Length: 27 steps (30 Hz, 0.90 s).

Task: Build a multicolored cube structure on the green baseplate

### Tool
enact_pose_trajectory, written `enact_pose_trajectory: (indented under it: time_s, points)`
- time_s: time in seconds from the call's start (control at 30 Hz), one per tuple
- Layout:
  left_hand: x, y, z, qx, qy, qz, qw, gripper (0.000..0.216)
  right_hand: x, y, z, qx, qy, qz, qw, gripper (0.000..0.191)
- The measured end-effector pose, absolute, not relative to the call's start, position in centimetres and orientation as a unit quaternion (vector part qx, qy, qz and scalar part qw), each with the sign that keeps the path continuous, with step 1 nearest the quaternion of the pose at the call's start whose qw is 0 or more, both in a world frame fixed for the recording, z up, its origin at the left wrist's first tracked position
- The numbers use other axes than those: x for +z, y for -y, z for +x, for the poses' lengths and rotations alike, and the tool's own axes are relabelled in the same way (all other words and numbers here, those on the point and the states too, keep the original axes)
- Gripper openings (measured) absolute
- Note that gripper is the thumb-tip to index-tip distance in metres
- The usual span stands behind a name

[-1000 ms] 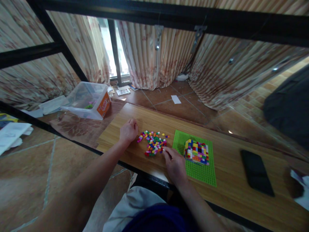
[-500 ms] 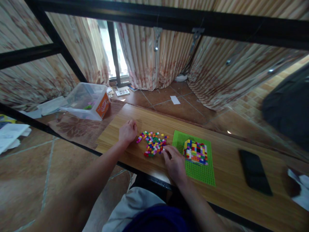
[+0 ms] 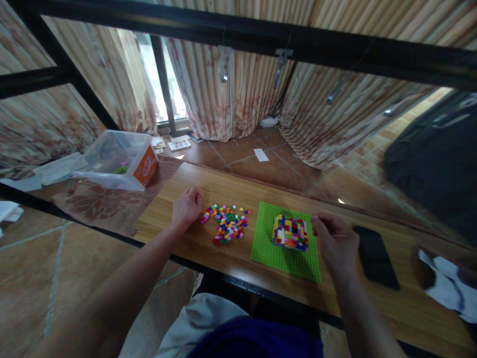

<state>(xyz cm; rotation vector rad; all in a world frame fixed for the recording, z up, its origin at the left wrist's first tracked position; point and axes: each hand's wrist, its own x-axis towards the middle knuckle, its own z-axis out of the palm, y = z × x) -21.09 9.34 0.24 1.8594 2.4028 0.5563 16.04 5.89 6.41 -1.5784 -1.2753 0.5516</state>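
Observation:
My left hand (image 3: 186,206) rests on the wooden table (image 3: 238,186) with its fingers curled in, just left of a pile of small coloured bricks (image 3: 225,226). A green baseplate (image 3: 285,261) lies to the right of the pile and carries a low multicoloured brick block (image 3: 291,232). My right hand (image 3: 335,242) hovers at the baseplate's right edge, beside the block. Its fingers are pinched together, and whatever they hold is too small to make out.
A black phone (image 3: 374,256) lies flat just right of my right hand. White paper or cloth (image 3: 443,288) sits at the table's far right. A clear plastic box (image 3: 115,159) stands on a patterned mat to the left. A black frame bar crosses overhead.
My right hand left the right edge of the brick pile and crossed over the baseplate to its right side. My left hand stayed put. The view swung slightly right.

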Motion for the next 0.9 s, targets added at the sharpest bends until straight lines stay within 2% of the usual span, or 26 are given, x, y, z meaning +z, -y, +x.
enact_pose_trajectory:
  time_s: [0.47, 0.77, 0.9]
  points:
    - [-0.2, -9.4, -21.4, 0.193, -0.77, 0.609, 0.005, 0.019, 3.2, -7.4, 17.7, 0.191, 0.659, -0.607, 0.4, 0.031]
    - [-0.1, -9.5, -21.3, 0.189, -0.771, 0.608, 0.006, 0.018, 1.1, -8.3, 18.3, 0.325, 0.598, -0.602, 0.417, 0.031]
    - [-0.3, -9.4, -21.4, 0.196, -0.769, 0.608, 0.007, 0.019, 1.3, -8.3, 18.2, 0.343, 0.574, -0.601, 0.437, 0.026]
